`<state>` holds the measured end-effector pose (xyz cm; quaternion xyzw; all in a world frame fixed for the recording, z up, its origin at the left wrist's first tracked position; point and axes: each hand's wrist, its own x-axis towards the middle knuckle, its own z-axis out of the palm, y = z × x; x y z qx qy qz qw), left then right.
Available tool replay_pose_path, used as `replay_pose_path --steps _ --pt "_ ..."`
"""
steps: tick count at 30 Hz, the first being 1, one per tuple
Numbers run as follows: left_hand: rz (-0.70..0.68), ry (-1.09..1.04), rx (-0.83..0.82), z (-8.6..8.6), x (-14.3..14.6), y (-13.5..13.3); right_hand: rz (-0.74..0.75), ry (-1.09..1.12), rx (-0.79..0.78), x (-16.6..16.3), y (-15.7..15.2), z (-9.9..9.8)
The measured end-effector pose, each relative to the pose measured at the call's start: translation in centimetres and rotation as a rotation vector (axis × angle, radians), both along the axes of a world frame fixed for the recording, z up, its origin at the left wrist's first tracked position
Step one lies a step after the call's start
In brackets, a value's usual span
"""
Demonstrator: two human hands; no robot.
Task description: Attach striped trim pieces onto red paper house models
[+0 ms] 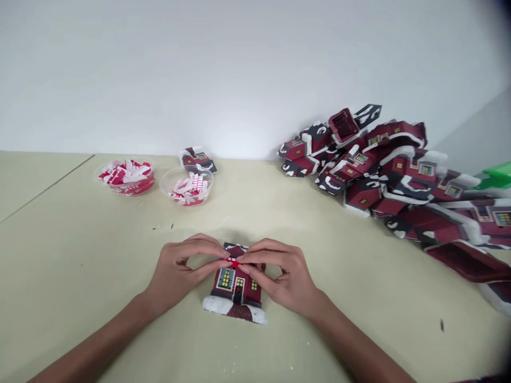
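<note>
A dark red model house (245, 284) with yellow windows and a snowy white base lies on the table in front of me. Over its upper front, a small red and white strip (232, 262) is pinched from both sides. My left hand (186, 266) closes on the strip's left end between thumb and fingers. At the right end, my right hand (281, 271) pinches it the same way. Fingers cover parts of the strip and of the roof, so I cannot tell whether the strip is fixed to the house.
Two clear plastic bowls, the left bowl (149, 183) and the right bowl (163, 186), hold red and white strips. Another model house (197, 158) lies behind them. On the right is a large heap of model houses (367, 186), with something green (495, 175) beside it.
</note>
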<state>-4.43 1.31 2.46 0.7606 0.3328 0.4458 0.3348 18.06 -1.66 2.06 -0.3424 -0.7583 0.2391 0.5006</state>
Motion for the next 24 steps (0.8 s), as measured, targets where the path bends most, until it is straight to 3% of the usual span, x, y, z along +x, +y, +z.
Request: replay_pose_path --steps 15,24 --pt "0.044 -0.047 -0.072 -0.5 -0.02 -0.53 -0.034 -0.024 -0.03 0.18 -0.71 -0.19" --pt "0.026 -0.039 -0.059 -0.88 -0.01 -0.4 -0.029 -0.039 0.057 0.37 -0.76 -0.11"
